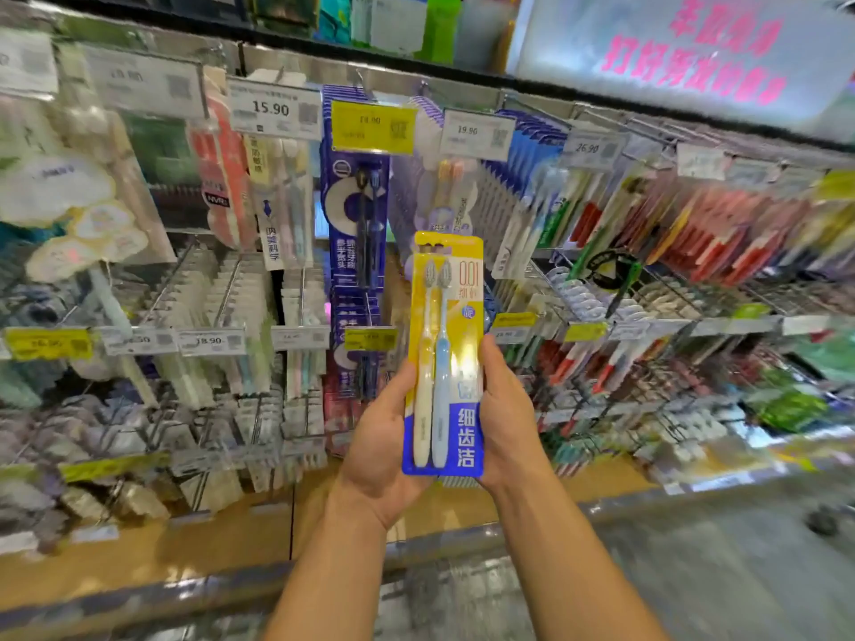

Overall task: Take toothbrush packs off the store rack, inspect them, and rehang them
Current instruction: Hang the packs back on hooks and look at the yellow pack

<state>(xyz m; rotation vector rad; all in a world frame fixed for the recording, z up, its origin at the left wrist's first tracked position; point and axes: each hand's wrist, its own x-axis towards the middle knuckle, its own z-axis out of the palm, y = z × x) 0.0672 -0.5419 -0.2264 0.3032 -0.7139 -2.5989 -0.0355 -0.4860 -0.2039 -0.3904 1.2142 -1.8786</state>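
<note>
A yellow and blue toothbrush pack (446,344) with two brushes, one cream and one light blue, stands upright in front of the rack, face toward me. My left hand (381,437) grips its lower left edge and my right hand (506,409) grips its lower right edge. The pack is off the hooks, held clear of the rack (296,279). Behind it hang a dark blue pack (358,215) and a pale pack (451,196).
Rows of hanging toothbrush packs fill the wire hooks left and right, with price tags (273,111) on the hook ends. A yellow tag (372,127) hangs above the blue packs. A wooden base shelf (185,543) runs below, then the floor (694,576).
</note>
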